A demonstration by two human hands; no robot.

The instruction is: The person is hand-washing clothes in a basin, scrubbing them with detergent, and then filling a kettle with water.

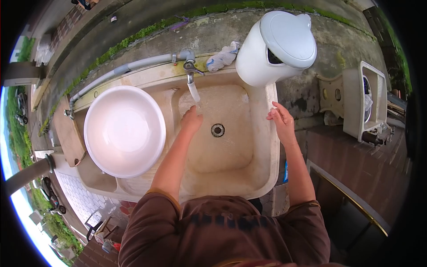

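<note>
My left hand (191, 120) is over the left side of the beige sink basin (230, 160), just below the faucet (190, 68). Its thumb stands a little apart from the fingers, and nothing shows in its grasp. From the spout hangs a whitish length (193, 92); whether it is water or a nozzle I cannot tell. The basin floor looks wet around the round drain (218, 130). My right hand (283, 121) hovers by the sink's right rim, fingers spread and holding nothing. Left of the basin, a large white plastic bowl (125, 130) rests on the ribbed drainboard (146, 185).
A white lidded bin (257, 56) stands at the sink's back right corner. Beside it a crumpled pale cloth (223, 57) lies on the back ledge. A grey pipe (146, 61) runs along that ledge. Another sink unit (355, 103) lies on its side at right.
</note>
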